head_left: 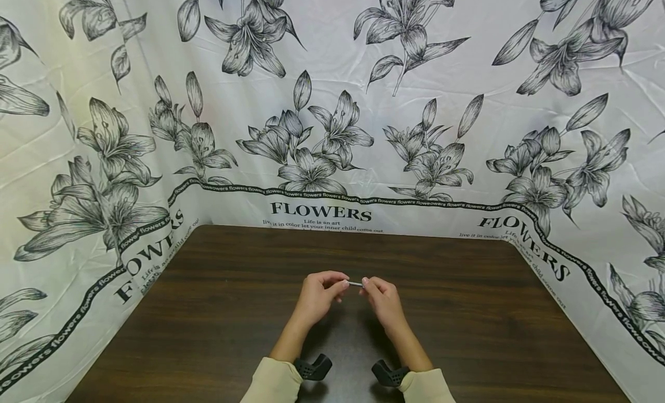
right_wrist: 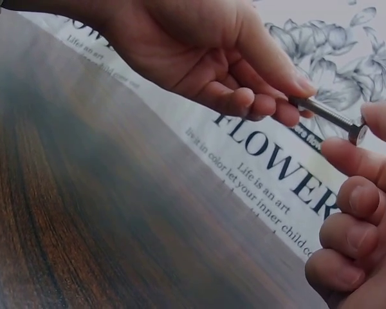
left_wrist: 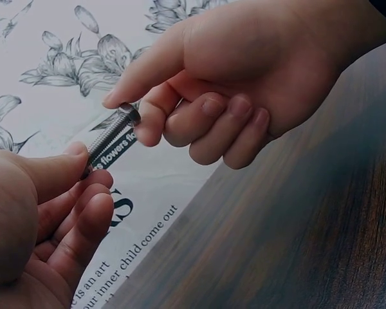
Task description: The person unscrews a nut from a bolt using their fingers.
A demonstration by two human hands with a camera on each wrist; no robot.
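Observation:
A small silvery metal bolt (head_left: 355, 284) with a threaded shank spans the gap between both hands, above the table. At the shank's far end, my left hand (head_left: 318, 294) pinches it between thumb and fingertips. My right hand (head_left: 383, 302) has its thumb and index finger on either side of the bolt head (left_wrist: 130, 114), and its other fingers curl inward. In the right wrist view the bolt (right_wrist: 331, 116) slopes down toward the right hand. The fingertips of the left hand cover the tip of the shank.
Beneath the hands is a dark brown wood-grain table (head_left: 234, 310). White cloth (head_left: 332, 143) printed with black line-drawn flowers and lettering hangs around its back and sides. Each wrist carries a black strapped device (head_left: 314, 368), below cream sleeves (head_left: 272, 383).

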